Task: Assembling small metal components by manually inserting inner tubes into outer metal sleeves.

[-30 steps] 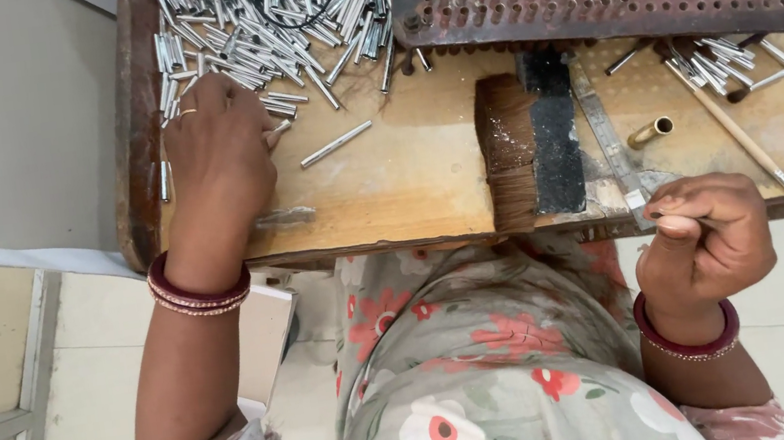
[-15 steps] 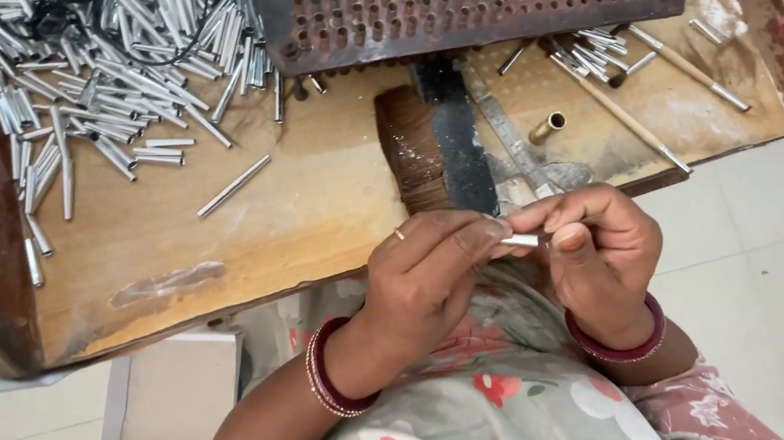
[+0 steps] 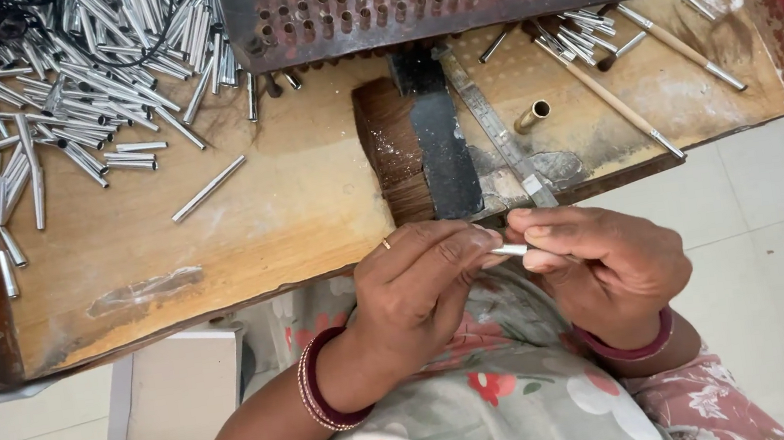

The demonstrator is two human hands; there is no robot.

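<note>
Left hand (image 3: pixel 415 282) and right hand (image 3: pixel 599 258) pinch one small metal tube (image 3: pixel 509 251) between fingertips, held near the wooden tray (image 3: pixel 242 230) edge, close for handling

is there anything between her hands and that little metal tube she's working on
Nothing visible does. The small silver tube is already pinched between the fingertips of the left hand and the right hand, held just off the near edge of the wooden tray, above her lap.
</note>
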